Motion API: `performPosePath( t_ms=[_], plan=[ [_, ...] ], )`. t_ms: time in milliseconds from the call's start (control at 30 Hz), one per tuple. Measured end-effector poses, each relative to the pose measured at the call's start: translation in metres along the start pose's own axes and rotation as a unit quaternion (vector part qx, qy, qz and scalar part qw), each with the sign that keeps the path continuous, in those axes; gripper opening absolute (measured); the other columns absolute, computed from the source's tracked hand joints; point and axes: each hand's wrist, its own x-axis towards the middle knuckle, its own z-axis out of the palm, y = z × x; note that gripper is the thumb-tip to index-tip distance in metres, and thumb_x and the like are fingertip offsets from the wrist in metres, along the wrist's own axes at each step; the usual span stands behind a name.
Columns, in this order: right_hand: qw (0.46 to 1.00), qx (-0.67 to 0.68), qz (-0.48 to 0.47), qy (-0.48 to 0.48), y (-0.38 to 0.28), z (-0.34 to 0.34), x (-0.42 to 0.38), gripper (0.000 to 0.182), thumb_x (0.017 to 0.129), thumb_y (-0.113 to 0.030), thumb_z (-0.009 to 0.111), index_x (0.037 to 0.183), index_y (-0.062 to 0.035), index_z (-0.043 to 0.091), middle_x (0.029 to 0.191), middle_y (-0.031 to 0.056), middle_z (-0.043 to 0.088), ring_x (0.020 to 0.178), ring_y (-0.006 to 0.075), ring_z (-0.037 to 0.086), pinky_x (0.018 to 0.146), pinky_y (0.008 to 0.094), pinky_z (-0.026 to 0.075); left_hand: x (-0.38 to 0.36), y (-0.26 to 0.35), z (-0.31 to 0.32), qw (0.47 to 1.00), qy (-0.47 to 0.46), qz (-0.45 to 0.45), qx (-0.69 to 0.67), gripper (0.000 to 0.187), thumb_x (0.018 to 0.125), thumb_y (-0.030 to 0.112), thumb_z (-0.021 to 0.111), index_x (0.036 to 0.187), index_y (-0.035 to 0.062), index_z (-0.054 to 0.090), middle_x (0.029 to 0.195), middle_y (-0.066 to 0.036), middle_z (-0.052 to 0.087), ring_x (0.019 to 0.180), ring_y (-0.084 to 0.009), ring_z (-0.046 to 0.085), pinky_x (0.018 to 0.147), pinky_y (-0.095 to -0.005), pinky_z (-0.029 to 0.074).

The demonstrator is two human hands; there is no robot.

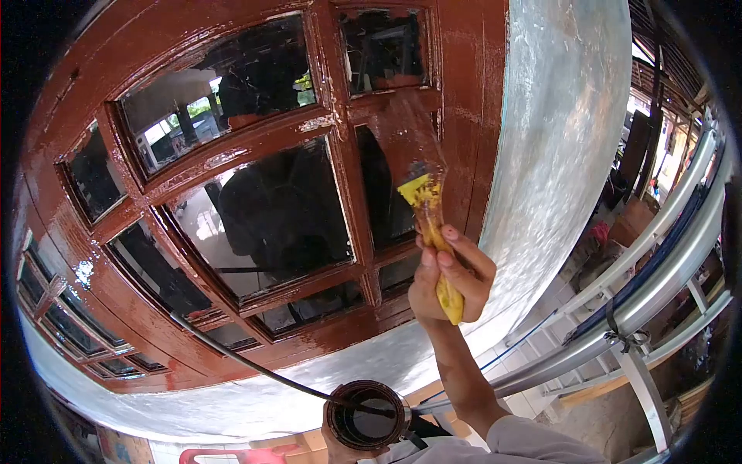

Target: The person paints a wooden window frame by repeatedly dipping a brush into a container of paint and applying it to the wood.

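My right hand [456, 274] is closed around the yellow handle of a paintbrush [437, 232], held upright in front of the brown window frame [352, 193]. The bristles are blurred near a narrow glass pane, so I cannot tell whether they touch the wood. Low in the view, my left hand [336, 448] holds a dark round can [369, 415] from its left side, fingers mostly hidden beneath it. The can's rim is paint-stained. Much of the frame looks glossy, with rough edges along the panes.
A grey-white wall [560, 124] borders the frame on the right. A black cable [255, 367] runs from the frame to the can. Metal ladders [649, 309] stand at the right. Something red [239, 455] lies at the bottom.
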Motion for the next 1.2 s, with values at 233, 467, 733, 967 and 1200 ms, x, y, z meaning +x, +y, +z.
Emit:
performPosePath(
  t_ms=[233, 467, 733, 967, 1200],
  plan=[
    [1.0, 0.019, 0.011, -0.021, -0.009, -0.001, 0.004, 0.029, 0.07, 0.004, 0.07, 0.095, -0.0051, 0.058, 0.105, 0.0186, 0.056, 0.088, 0.0264, 0.063, 0.07, 0.0279, 0.057, 0.0, 0.004, 0.0, 1.0, 0.0, -0.013, 0.008, 0.118, 0.025, 0.038, 0.09, 0.123, -0.0041, 0.04, 0.112, -0.012, 0.058, 0.103, -0.0229, 0.056, 0.095, -0.0362, 0.042],
    [0.992, -0.095, 0.001, -0.088, -0.008, -0.009, 0.004, 0.018, 0.083, 0.003, 0.055, 0.096, 0.0018, 0.043, 0.105, 0.0214, 0.046, 0.083, 0.029, 0.062, 0.066, 0.0325, 0.059, -0.002, 0.006, 0.0, 1.0, 0.005, 0.009, 0.016, 0.117, 0.026, 0.039, 0.09, 0.123, -0.0038, 0.041, 0.111, -0.012, 0.058, 0.103, -0.0222, 0.056, 0.095, -0.0357, 0.041],
    [1.0, 0.014, 0.024, -0.01, -0.005, -0.005, 0.003, 0.027, 0.072, 0.006, 0.067, 0.096, -0.0007, 0.056, 0.102, 0.0192, 0.054, 0.088, 0.0285, 0.062, 0.071, 0.0304, 0.057, -0.003, 0.002, -0.003, 1.0, -0.003, 0.015, 0.022, 0.117, 0.027, 0.033, 0.09, 0.124, -0.0049, 0.037, 0.112, -0.013, 0.057, 0.103, -0.0237, 0.055, 0.094, -0.0364, 0.042],
    [0.997, -0.073, 0.028, -0.013, -0.003, -0.007, 0.011, 0.017, 0.085, -0.002, 0.055, 0.094, 0.0006, 0.04, 0.1, 0.0194, 0.048, 0.084, 0.0279, 0.061, 0.063, 0.0311, 0.059, -0.003, 0.003, -0.003, 0.998, -0.006, 0.041, 0.043, 0.117, 0.029, 0.027, 0.09, 0.125, -0.0058, 0.034, 0.112, -0.014, 0.055, 0.103, -0.0251, 0.055, 0.094, -0.037, 0.043],
    [0.972, -0.045, 0.169, 0.158, -0.012, -0.008, 0.016, 0.023, 0.085, -0.012, 0.058, 0.09, 0.0001, 0.04, 0.098, 0.0178, 0.051, 0.076, 0.0246, 0.062, 0.059, 0.0291, 0.058, -0.004, -0.003, -0.008, 1.0, 0.0, 0.013, 0.026, 0.12, 0.025, 0.037, 0.091, 0.125, -0.0035, 0.039, 0.114, -0.011, 0.056, 0.104, -0.0229, 0.055, 0.096, -0.0363, 0.041]
  ],
)
